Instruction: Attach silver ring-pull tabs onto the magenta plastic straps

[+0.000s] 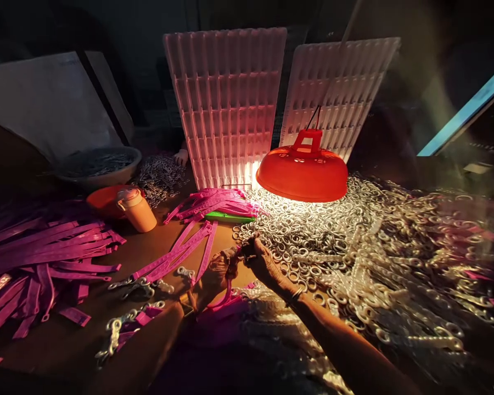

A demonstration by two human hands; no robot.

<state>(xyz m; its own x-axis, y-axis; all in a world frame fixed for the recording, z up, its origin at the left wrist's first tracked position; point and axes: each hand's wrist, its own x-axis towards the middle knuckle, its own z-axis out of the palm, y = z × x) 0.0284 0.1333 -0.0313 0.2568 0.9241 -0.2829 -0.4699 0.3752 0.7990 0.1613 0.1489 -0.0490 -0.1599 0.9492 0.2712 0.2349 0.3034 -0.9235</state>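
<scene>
In the head view, my left hand (219,269) is closed around a pink-purple strap (228,293), whose tail hangs down toward my lap. My right hand (265,264) meets it at the fingertips, pinched on a small dark piece at the strap's upper end; what it is I cannot make out. Just beyond my fingers lies a heap of metal rings (313,236). More purple straps (175,255) lie to the left of my hands, with metal clasps and short chain pieces (142,286) at their near ends.
A red lamp shade (302,173) hangs low over the rings. Two ribbed panels (230,104) stand behind it. Leftward are an orange bottle (138,211), a red bowl (101,202), a basin of metal parts (125,170) and a large strap pile (57,247). Pale beaded strips (399,302) lie right.
</scene>
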